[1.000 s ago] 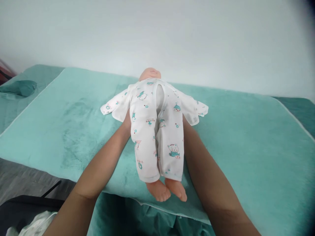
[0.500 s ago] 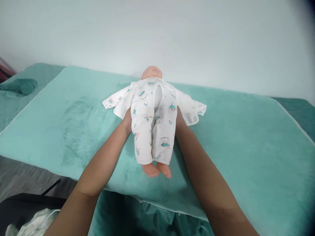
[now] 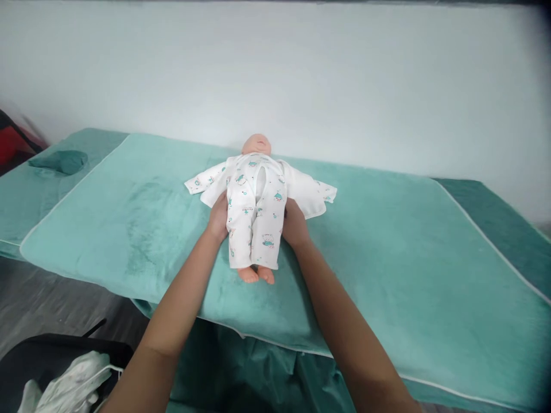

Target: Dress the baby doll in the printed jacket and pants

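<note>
A baby doll lies on its back on the green-covered bed, its head by the wall and its bare feet toward me. It wears a white printed baby top with the sleeves spread to both sides. White printed baby trousers cover its legs and reach up over the front of the top, with a split between the legs. My left hand is closed against the doll's left-hand side in view, at the hip. Against the opposite hip, my right hand is closed too. The fingertips of both hands are hidden behind the doll and clothes.
The bed's green velvety cover stretches to both sides, with a white wall behind it. A face hole is at the far left. Below left, a black chair carries some whitish cloth.
My view has pulled back and tilted up, so the doll looks smaller. Both hands now show more at the doll's hips, where before they reached further under the clothes.
</note>
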`<state>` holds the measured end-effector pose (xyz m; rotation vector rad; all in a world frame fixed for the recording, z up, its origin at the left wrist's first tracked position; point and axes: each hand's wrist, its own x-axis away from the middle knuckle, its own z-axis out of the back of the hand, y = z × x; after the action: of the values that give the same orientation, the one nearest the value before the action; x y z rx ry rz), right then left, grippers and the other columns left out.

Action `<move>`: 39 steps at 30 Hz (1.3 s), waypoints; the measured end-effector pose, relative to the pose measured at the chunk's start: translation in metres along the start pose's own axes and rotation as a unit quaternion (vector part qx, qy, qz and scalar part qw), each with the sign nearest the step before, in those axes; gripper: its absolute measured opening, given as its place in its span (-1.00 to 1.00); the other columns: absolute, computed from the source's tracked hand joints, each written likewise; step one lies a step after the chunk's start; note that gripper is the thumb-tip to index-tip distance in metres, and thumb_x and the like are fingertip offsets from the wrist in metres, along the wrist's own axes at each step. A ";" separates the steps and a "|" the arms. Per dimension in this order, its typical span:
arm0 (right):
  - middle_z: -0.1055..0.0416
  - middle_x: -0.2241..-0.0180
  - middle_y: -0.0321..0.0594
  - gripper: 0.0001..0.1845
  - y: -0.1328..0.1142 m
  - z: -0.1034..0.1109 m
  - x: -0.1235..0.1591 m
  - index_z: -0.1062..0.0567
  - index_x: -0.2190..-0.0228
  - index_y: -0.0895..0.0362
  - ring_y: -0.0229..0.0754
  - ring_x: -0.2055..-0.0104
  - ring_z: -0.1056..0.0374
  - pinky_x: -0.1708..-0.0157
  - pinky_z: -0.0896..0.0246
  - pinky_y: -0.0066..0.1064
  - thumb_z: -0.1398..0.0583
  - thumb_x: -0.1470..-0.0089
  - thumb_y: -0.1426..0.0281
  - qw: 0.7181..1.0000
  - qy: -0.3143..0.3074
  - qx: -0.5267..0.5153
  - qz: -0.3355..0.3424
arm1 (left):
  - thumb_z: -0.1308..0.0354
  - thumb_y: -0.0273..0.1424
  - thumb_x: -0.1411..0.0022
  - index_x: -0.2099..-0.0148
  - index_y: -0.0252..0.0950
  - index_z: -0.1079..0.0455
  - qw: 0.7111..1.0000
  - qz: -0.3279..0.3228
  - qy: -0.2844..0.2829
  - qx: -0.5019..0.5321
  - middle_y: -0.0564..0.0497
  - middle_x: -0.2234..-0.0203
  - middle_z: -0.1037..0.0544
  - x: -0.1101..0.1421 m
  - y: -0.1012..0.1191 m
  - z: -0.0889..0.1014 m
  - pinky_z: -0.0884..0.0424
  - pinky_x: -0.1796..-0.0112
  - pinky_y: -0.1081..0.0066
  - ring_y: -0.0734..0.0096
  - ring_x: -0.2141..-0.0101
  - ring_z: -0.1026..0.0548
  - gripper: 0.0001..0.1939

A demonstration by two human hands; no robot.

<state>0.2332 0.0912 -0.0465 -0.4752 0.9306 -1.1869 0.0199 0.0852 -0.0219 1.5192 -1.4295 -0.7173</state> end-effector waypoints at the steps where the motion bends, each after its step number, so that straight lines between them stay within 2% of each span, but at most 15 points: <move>1: -0.50 -0.07 0.12 -0.57 0.001 0.002 0.011 -0.53 -0.06 0.20 0.13 -0.14 -0.35 -0.18 -0.23 0.01 -0.18 -0.16 0.38 0.998 -0.028 0.045 0.039 | -0.29 -0.27 -0.19 -0.08 -0.23 -0.52 0.999 -0.027 0.006 -0.020 -0.03 0.01 -0.67 0.011 -0.002 0.005 -0.40 -0.16 0.31 0.27 -0.10 -0.54 -0.59; 3: -0.47 -0.10 0.13 -0.57 0.001 0.004 0.030 -0.54 -0.07 0.22 0.15 -0.18 -0.29 -0.23 -0.17 0.00 -0.13 -0.21 0.43 0.986 -0.070 0.119 0.094 | -0.30 -0.27 -0.20 -0.10 -0.23 -0.51 0.997 -0.068 0.004 -0.036 -0.05 -0.03 -0.65 0.033 -0.007 0.015 -0.38 -0.18 0.30 0.29 -0.11 -0.54 -0.57; 6: -0.45 -0.12 0.08 -0.58 -0.003 0.004 0.042 -0.55 -0.09 0.18 0.14 -0.17 -0.24 -0.20 -0.17 -0.03 -0.08 -0.28 0.42 0.974 -0.086 0.181 0.110 | -0.29 -0.19 -0.24 -0.16 -0.20 -0.48 0.997 -0.056 -0.005 -0.052 -0.06 -0.06 -0.64 0.063 -0.014 0.029 -0.36 -0.21 0.28 0.28 -0.15 -0.52 -0.53; 9: -0.43 -0.06 0.12 -0.63 -0.009 -0.001 0.035 -0.60 0.00 0.18 0.17 -0.12 -0.21 -0.12 -0.18 -0.04 -0.09 -0.29 0.40 0.961 -0.082 0.242 0.102 | -0.27 -0.11 -0.28 -0.15 -0.20 -0.51 0.994 -0.043 -0.016 -0.103 -0.07 -0.10 -0.62 0.083 -0.014 0.035 -0.33 -0.25 0.25 0.21 -0.21 -0.48 -0.54; 12: -0.43 0.00 0.15 -0.65 -0.015 -0.006 0.021 -0.61 0.07 0.20 0.18 -0.08 -0.19 -0.08 -0.14 -0.04 -0.07 -0.30 0.42 0.951 -0.075 0.281 0.102 | -0.26 -0.07 -0.30 -0.17 -0.21 -0.50 0.989 -0.041 -0.063 -0.127 -0.10 -0.19 -0.55 0.092 -0.010 0.033 -0.31 -0.27 0.22 0.14 -0.25 -0.44 -0.51; 16: -0.47 0.06 0.13 -0.66 -0.016 -0.008 0.013 -0.62 0.13 0.21 0.16 -0.07 -0.24 -0.09 -0.13 -0.03 -0.05 -0.30 0.47 0.953 -0.084 0.266 0.119 | -0.38 -0.14 -0.20 -0.25 -0.20 -0.42 0.988 0.001 -0.118 -0.095 -0.13 -0.28 -0.47 0.097 -0.004 0.030 -0.32 -0.28 0.18 0.08 -0.29 -0.40 -0.39; 20: -0.52 0.09 0.06 -0.69 -0.013 -0.002 0.022 -0.63 0.11 0.19 0.09 0.00 -0.34 -0.01 -0.24 -0.14 -0.12 -0.24 0.47 0.953 -0.129 0.236 0.142 | -0.41 -0.15 -0.18 -0.23 -0.21 -0.42 0.992 0.026 -0.103 -0.061 -0.15 -0.26 -0.49 0.097 -0.003 0.031 -0.39 -0.24 0.19 0.09 -0.24 -0.46 -0.38; 23: -0.54 0.11 0.01 -0.68 -0.013 0.006 0.040 -0.65 0.16 0.16 0.04 0.04 -0.39 0.00 -0.29 -0.17 -0.10 -0.22 0.51 0.952 -0.153 0.214 0.157 | -0.42 -0.14 -0.17 -0.22 -0.23 -0.42 0.995 0.025 -0.083 -0.056 -0.16 -0.22 -0.53 0.096 -0.006 0.033 -0.43 -0.20 0.18 0.09 -0.20 -0.50 -0.37; 25: -0.54 0.11 0.00 -0.66 -0.015 0.014 0.055 -0.64 0.18 0.14 0.03 0.04 -0.41 -0.02 -0.32 -0.15 -0.05 -0.26 0.51 0.967 -0.124 0.166 0.149 | -0.42 -0.12 -0.17 -0.21 -0.23 -0.43 0.995 0.026 -0.076 -0.053 -0.16 -0.19 -0.55 0.094 -0.009 0.033 -0.45 -0.18 0.18 0.09 -0.17 -0.53 -0.38; 28: -0.53 0.08 -0.05 -0.74 -0.023 0.024 0.082 -0.59 0.12 0.09 -0.02 0.00 -0.44 -0.06 -0.36 -0.15 -0.09 -0.33 0.39 0.991 -0.028 0.031 0.129 | -0.38 -0.06 -0.20 -0.20 -0.24 -0.44 0.996 0.021 -0.073 -0.046 -0.18 -0.16 -0.57 0.092 -0.012 0.035 -0.47 -0.16 0.16 0.09 -0.14 -0.56 -0.39; 31: -0.50 0.05 -0.08 -0.82 -0.041 0.029 0.107 -0.54 0.09 0.05 -0.05 -0.04 -0.44 -0.10 -0.38 -0.12 -0.18 -0.32 0.33 0.987 0.057 -0.058 0.137 | -0.33 -0.01 -0.23 -0.20 -0.29 -0.45 0.996 0.018 -0.079 -0.038 -0.23 -0.15 -0.58 0.090 -0.012 0.037 -0.48 -0.15 0.13 0.04 -0.13 -0.56 -0.37; 33: -0.48 0.00 -0.07 -0.81 -0.060 0.027 0.120 -0.51 0.06 0.04 -0.05 -0.09 -0.41 -0.12 -0.37 -0.09 -0.21 -0.29 0.36 0.982 0.071 -0.084 0.152 | -0.34 0.02 -0.21 -0.17 -0.32 -0.47 0.996 0.026 -0.086 -0.022 -0.24 -0.11 -0.60 0.087 -0.012 0.039 -0.49 -0.14 0.12 0.01 -0.11 -0.57 -0.35; 36: -0.48 -0.06 -0.08 -0.70 -0.093 0.016 0.133 -0.46 -0.02 0.06 -0.02 -0.18 -0.35 -0.20 -0.29 -0.06 -0.22 -0.25 0.45 0.981 0.002 -0.041 0.188 | -0.34 0.07 -0.17 -0.16 -0.35 -0.47 0.993 0.049 -0.103 0.014 -0.24 -0.04 -0.64 0.082 -0.013 0.043 -0.50 -0.12 0.11 0.00 -0.07 -0.60 -0.30; 39: -0.51 -0.02 -0.08 -0.69 -0.117 0.001 0.136 -0.47 -0.01 0.09 0.05 -0.18 -0.31 -0.31 -0.08 0.09 -0.21 -0.22 0.50 0.977 -0.058 0.101 0.177 | -0.30 0.09 -0.21 -0.14 -0.39 -0.49 0.992 0.065 -0.106 0.030 -0.25 0.01 -0.67 0.078 -0.015 0.046 -0.49 -0.15 0.12 0.02 -0.07 -0.60 -0.30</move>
<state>0.1776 -0.0753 -0.0075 -0.2003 0.7478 -0.9059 -0.0015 -0.0018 -0.0422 1.4138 -1.7053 -0.7791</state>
